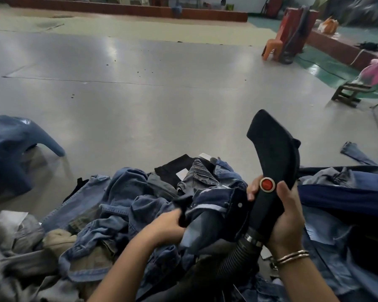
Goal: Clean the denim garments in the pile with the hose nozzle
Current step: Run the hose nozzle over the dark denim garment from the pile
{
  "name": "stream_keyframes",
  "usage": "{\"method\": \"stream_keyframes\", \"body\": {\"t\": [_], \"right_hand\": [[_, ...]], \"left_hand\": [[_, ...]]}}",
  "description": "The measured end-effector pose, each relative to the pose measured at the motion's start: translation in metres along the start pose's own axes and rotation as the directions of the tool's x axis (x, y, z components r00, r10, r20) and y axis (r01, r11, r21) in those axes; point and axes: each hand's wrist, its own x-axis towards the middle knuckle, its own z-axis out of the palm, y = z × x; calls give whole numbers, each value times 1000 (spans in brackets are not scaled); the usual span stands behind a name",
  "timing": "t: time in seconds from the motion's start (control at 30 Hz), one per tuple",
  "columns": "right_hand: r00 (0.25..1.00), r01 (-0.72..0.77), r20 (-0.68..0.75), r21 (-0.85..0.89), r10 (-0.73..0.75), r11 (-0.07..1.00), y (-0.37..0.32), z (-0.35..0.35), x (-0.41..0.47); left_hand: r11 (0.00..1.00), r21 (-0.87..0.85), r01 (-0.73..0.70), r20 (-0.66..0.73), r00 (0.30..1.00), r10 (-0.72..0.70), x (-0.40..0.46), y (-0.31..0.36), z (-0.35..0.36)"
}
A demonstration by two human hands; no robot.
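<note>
A glossy grey floor (140, 101) is stretching toward a low brick kerb (127, 8); orange chairs (277, 45) are standing far right. The left hand (169, 225) is gripping a garment (207, 212) atop the pile (109, 205); the right hand (286, 216) is grasping the nozzle (273, 153), hose (234, 258) trailing below.

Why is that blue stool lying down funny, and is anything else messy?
The blue stool at the left is tipped on its side with a leg sticking out. Small dark specks dot the grey floor. One strip of denim lies apart from the pile.
</note>
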Motion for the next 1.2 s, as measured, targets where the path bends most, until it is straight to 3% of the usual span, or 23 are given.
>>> {"method": "stream_keyframes", "body": {"t": [0.07, 0.17, 0.23, 0.3, 0.37, 0.4, 0.47, 0.5, 0.53, 0.6, 0.67, 0.73, 0.83, 0.93, 1.03, 1.2], "right_hand": [[1000, 8, -4, 6, -8, 1000, -1, 1, 0], [1000, -10, 0, 33, 10, 999, -5, 6, -1], [999, -25, 31, 41, 24, 999, -8, 8, -3], [998, -27, 65, 34, 25, 999, -14, 8, -6], [996, -33, 79, 60, 28, 998, -19, 7, -9], [996, -41, 84, 74, 35, 996, -21, 6, -9], [995, -59, 81, 72, 53, 996, -22, 2, -9], [996, -60, 73, 48, 56, 997, -21, -1, -9], [997, -54, 60, 11, 53, 998, -19, -4, -8], [999, -39, 5, -55, 39, 998, -15, -12, -7], [996, -42, -81, -68, 36, 997, -9, -20, -5], [988, -52, -150, -96, 37, 994, -2, -28, -3], [981, -109, -175, -146, 83, 983, 8, -35, -2], [987, -116, -134, -243, 85, 963, 8, -33, -3], [991, -112, -96, -279, 89, 954, -4, -31, -5], [943, -300, 56, -275, 327, 913, -18, -20, -27]], "left_hand": [[999, 27, 39, 51, 998, -41, 2, -2, 5], [983, -182, 10, -199, 979, -46, 8, -9, 8], [973, -232, -24, -312, 949, -51, 10, -14, 1], [930, -363, -53, -262, 964, -48, 14, -24, -1], [797, -603, -41, -115, 993, -36, 13, -26, 4], [774, -632, -45, -96, 995, -21, 12, -24, 7], [840, -539, -68, -171, 985, -30, 8, -14, 11], [833, -551, -56, -249, 963, -100, 10, -7, 10], [762, -644, -64, -314, 931, -188, 11, -2, 8], [424, -894, -145, -291, 908, -302, 9, 7, -2], [52, -965, -258, -263, 943, -203, -1, 10, -15], [-101, -945, -312, -303, 948, -99, -9, 14, -22], [-171, -948, -268, -272, 962, 1, -21, 23, -22], [-219, -950, -222, -224, 974, -14, -26, 23, -23], [-275, -924, -265, -272, 962, -11, -29, 17, -31], [-181, -914, -364, -369, 929, -8, -33, 15, -39]]}}
